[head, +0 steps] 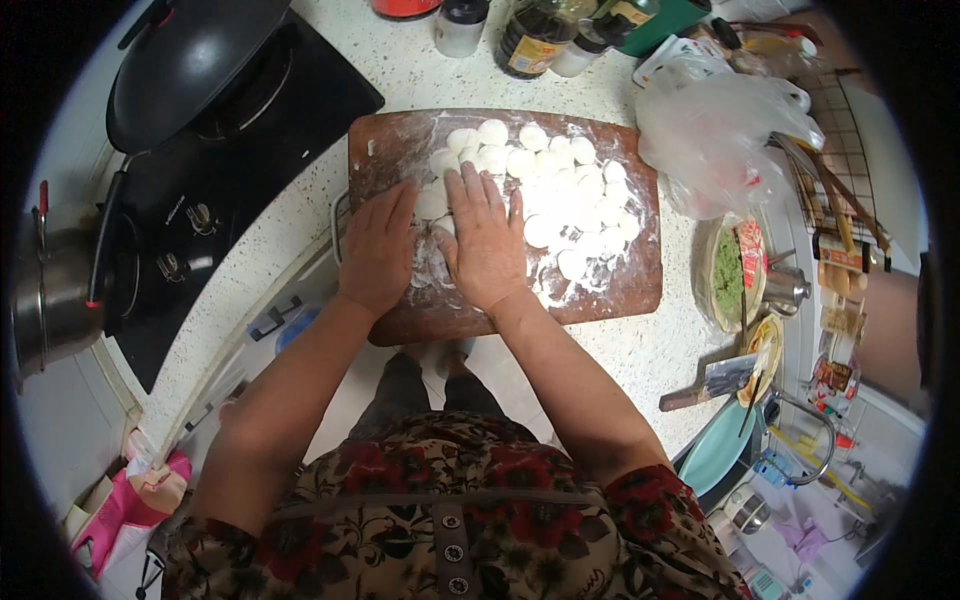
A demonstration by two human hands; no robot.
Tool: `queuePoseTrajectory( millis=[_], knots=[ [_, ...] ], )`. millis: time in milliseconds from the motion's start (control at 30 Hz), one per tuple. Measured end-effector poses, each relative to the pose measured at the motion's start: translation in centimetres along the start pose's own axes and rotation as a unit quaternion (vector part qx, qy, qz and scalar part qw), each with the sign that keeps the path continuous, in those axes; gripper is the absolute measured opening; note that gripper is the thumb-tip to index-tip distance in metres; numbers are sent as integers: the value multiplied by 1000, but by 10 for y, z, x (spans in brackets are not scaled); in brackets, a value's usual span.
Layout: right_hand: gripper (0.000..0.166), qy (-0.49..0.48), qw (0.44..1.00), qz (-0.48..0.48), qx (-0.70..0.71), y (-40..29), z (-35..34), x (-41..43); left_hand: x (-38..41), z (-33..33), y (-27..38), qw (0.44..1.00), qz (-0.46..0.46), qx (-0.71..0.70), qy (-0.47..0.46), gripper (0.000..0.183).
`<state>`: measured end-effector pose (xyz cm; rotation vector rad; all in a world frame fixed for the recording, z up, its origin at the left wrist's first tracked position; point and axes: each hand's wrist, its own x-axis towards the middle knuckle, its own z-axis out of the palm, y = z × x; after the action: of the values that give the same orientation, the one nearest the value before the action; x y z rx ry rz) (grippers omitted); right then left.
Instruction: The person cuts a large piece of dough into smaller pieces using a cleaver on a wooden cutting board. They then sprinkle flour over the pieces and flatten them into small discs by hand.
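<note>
A brown wooden cutting board (442, 322), dusted with white flour, lies on the counter before me. Many small round dough pieces (533, 137) are spread over its middle and right side; glare washes out several of them. My right hand (486, 240) rests palm down over the dough, its fingers slightly spread and the thumb beside a piece. Just left of it, my left hand (380, 244) lies with fingers stretched out close together. A few flattened dough pieces (431, 201) show between the two hands. What lies under the palms is hidden.
At left is a black gas stove (187, 217) with a wok (187, 67) and a steel pot (56, 292). Sauce bottles and jars (459, 30) line the back. To the right are a plastic bag (720, 127), a bowl of green filling (726, 270), a cleaver (709, 382) and a turquoise basin (720, 450).
</note>
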<state>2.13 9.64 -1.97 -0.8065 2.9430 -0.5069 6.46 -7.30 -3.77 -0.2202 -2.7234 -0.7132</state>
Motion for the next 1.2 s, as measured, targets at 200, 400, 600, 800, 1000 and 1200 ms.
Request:
queuePoseTrajectory(
  millis=[200, 400, 600, 800, 1000, 1200],
  knots=[
    [66, -6, 1000, -6, 9, 3, -3, 7, 7, 6, 13, 999, -46, -2, 21, 54],
    [55, 45, 988, 11, 148, 29, -30, 10, 9, 7, 15, 999, -39, -1, 28, 51],
    [26, 75, 966, 43, 243, 45, -61, -28, 10, 7, 11, 999, -13, 23, 30, 51],
    [39, -145, 967, 33, 206, 55, -87, -82, 9, 7, 14, 999, -14, 20, 24, 50],
    [47, -71, 983, -15, 168, 73, -77, -84, 9, 9, 10, 999, 8, 13, 45, 48],
    [41, 35, 985, 48, 165, 72, -90, -73, 6, 1, 6, 1000, -6, 11, 28, 47]
  ],
)
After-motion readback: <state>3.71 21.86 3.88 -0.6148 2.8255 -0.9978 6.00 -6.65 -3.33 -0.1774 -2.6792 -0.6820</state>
